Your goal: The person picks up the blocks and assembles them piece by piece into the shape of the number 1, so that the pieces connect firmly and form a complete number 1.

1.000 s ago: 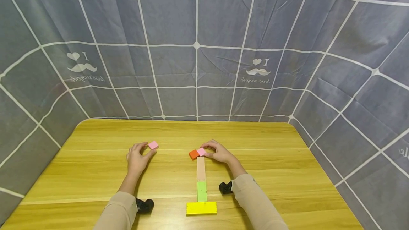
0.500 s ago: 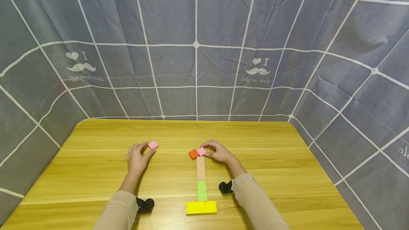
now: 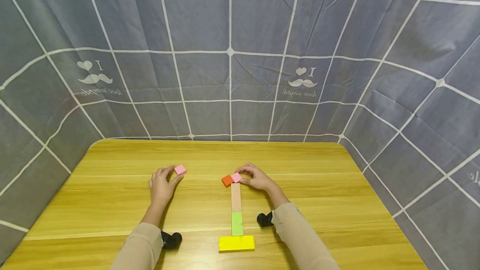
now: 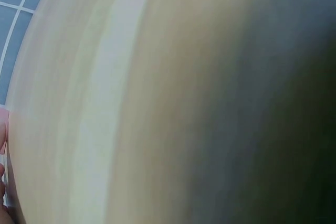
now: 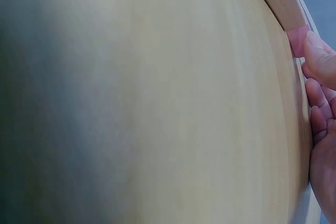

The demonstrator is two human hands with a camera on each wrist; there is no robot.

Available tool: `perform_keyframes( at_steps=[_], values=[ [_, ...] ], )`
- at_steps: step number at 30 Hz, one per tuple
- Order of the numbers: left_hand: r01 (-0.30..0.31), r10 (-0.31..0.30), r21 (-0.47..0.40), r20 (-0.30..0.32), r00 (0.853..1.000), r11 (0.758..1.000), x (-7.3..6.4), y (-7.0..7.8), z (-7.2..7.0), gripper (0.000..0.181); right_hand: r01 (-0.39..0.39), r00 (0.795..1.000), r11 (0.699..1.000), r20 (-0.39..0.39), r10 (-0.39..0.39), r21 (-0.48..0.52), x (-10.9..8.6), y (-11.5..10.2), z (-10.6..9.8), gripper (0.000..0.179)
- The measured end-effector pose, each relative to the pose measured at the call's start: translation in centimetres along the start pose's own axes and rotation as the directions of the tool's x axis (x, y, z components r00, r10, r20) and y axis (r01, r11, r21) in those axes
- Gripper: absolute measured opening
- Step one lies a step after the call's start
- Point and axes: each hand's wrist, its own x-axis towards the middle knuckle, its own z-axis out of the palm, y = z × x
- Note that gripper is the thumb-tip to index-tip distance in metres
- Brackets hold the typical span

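At the left, my left hand (image 3: 161, 184) pinches a pink square block (image 3: 180, 170) between thumb and fingers; only a sliver of that hand shows in the left wrist view. My right hand (image 3: 258, 177) holds another pink block (image 3: 236, 177) by its right side, and the right wrist view shows the thumb on this pink block (image 5: 297, 40). Touching that block on its left is an orange block (image 3: 227, 181). Below it, a line of flat blocks runs toward me: a beige one (image 3: 236, 197), a light green one (image 3: 237, 223), then a yellow one (image 3: 236, 243) lying crosswise.
The blocks lie on a wood-grain table (image 3: 322, 186) with rounded far corners. A grey curtain (image 3: 202, 74) with white lines hangs behind it and round both sides. Black wrist devices (image 3: 171, 241) show at both sleeve cuffs.
Almost nothing differs. Both hands stay at their pink blocks, and the blocks keep their places; the left forearm shifts very slightly right.
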Motion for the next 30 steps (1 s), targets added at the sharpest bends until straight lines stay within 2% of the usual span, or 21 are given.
perform_keyframes(
  at_steps=[17,24,30],
  values=[
    [0.000,0.000,-0.018,-0.021,1.000,1.000,-0.1,0.0,0.0,0.042,0.017,1.000,1.000,-0.008,-0.017,-0.002,-0.1,-0.1,-0.1,0.028],
    [-0.011,0.007,-0.052,-0.075,0.997,0.999,-0.2,0.2,0.1,0.041,0.004,1.000,1.000,-0.005,-0.004,-0.005,-0.1,-0.2,0.1,0.028],
    [-0.052,0.043,-0.068,-0.129,0.991,0.996,-0.4,0.2,0.3,0.039,0.040,0.999,0.999,0.002,-0.040,0.013,-0.7,-2.5,-0.4,0.028]
  ],
)
